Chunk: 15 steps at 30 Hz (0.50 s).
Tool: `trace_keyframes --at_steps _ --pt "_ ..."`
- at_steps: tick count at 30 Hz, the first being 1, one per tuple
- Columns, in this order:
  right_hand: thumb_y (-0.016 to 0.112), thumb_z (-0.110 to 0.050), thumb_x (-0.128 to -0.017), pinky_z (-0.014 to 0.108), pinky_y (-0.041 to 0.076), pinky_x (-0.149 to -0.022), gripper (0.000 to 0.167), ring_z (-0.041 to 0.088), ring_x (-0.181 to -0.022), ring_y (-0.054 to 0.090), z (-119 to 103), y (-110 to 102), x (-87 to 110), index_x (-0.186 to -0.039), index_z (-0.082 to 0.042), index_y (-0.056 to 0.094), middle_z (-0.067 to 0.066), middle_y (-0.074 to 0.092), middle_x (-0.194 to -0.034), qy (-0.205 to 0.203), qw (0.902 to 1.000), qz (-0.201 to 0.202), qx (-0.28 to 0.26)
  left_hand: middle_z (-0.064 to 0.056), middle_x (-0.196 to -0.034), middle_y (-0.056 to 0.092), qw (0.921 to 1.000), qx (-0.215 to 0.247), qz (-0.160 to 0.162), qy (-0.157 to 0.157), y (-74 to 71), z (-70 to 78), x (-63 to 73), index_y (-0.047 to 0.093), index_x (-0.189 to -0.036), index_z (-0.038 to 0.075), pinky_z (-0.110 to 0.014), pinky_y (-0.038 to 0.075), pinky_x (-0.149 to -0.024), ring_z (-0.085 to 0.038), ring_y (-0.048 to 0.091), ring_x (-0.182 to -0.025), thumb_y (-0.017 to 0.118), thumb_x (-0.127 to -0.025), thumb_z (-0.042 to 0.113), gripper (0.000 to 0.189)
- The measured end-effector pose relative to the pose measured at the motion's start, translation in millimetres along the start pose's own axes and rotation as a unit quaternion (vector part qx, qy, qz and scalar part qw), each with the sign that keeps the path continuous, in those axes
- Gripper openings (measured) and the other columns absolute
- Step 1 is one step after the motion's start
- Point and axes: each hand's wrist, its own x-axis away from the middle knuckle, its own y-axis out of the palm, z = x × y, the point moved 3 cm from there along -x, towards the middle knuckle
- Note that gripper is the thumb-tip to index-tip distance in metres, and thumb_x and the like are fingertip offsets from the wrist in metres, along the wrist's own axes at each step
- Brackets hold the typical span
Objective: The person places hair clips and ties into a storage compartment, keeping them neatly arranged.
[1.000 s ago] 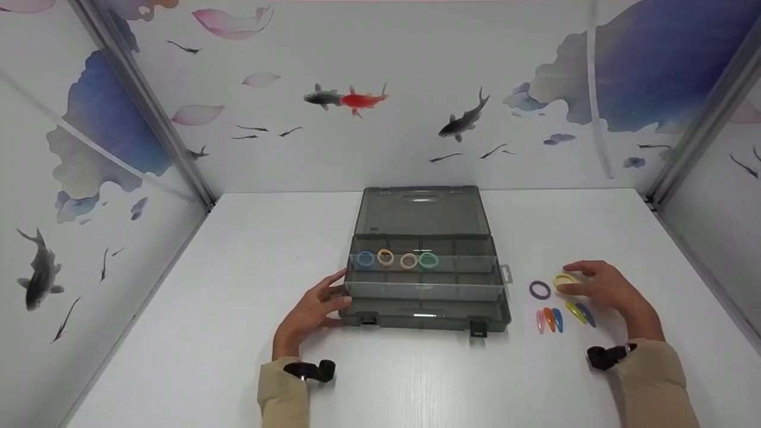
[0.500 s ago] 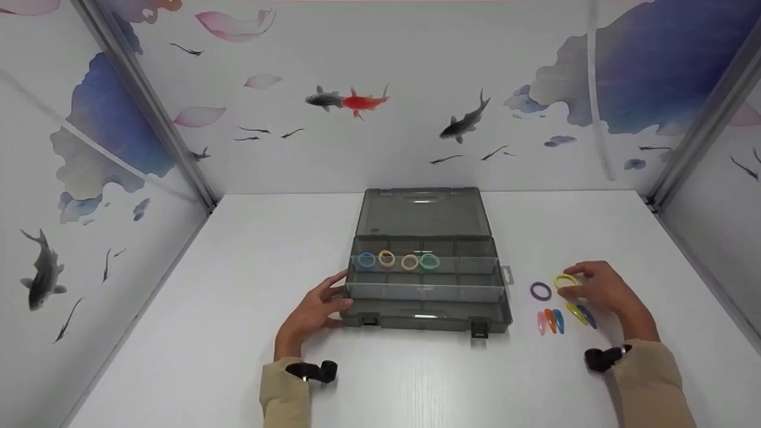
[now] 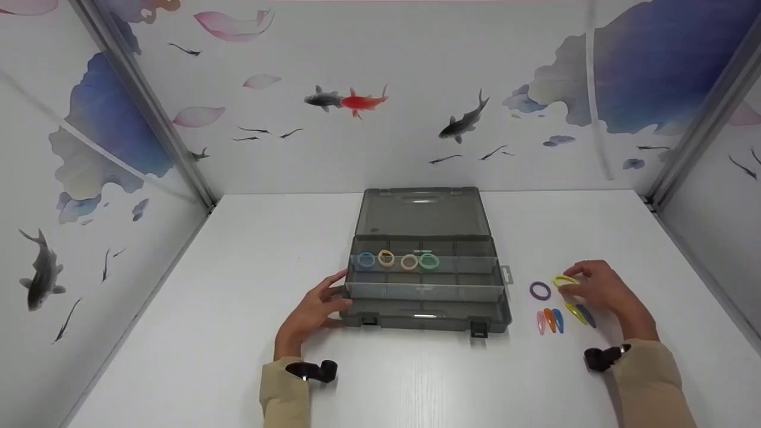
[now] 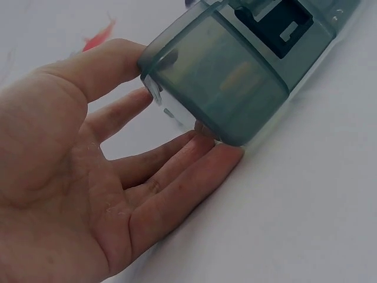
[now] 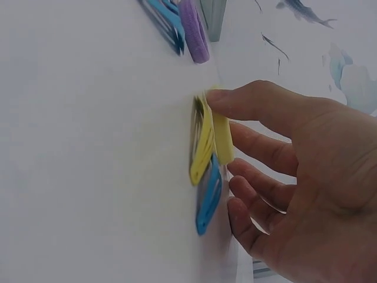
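Note:
My left hand (image 3: 308,311) holds the left side of a grey see-through compartment box (image 3: 425,324), thumb at the upper rim and fingertips low on its side wall. The box lies with its lid raised. Along its back row sit a blue hair tie (image 3: 366,267), two pale orange ones and a green hair tie (image 3: 437,266). To the right, my right hand (image 3: 603,288) pinches a yellow hair tie (image 5: 223,138) between thumb and fingers, tilted up on edge. A purple hair tie (image 3: 532,291) lies just left of it.
Nearer me lie pink, orange and blue snap hair clips (image 3: 550,320) in a row. A yellow hair clip (image 5: 204,144) and a dark blue hair clip (image 5: 208,203) lie under the right hand. White walls printed with fish enclose the white table (image 3: 267,238).
The yellow hair tie has tipped from nearly flat to a steeper tilt as the right thumb and fingers close on it. My left hand keeps its place at the box.

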Motion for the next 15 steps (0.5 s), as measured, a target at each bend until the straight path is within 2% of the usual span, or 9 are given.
trace_keyframes --at_steps 10,15 --pt "0.066 -0.037 -0.095 0.066 0.036 -0.109 0.065 0.055 -0.127 0.037 -6 -4 3.4 -0.138 0.006 0.044 0.042 0.029 -0.147 0.015 0.9998 -0.011 -0.005 -0.024 -0.157 0.037 1.0 0.001 -0.001 -0.001 1.9 1.3 -0.1 0.034 -0.157 0.025 -0.055 0.055 -0.095 -0.042 0.048 -0.136 0.068 -0.093 0.021 0.072" --pt "0.065 -0.038 -0.095 0.068 0.035 -0.107 0.061 0.056 -0.13 0.035 -23 -9 5.9 -0.135 0.005 0.048 0.041 0.027 -0.148 -0.029 0.9996 0.002 0.001 -0.023 -0.157 0.038 1.0 0.0 0.002 0.0 -0.9 0.6 0.0 0.035 -0.157 0.026 -0.053 0.056 -0.094 -0.04 0.05 -0.135 0.068 -0.093 0.02 0.072"
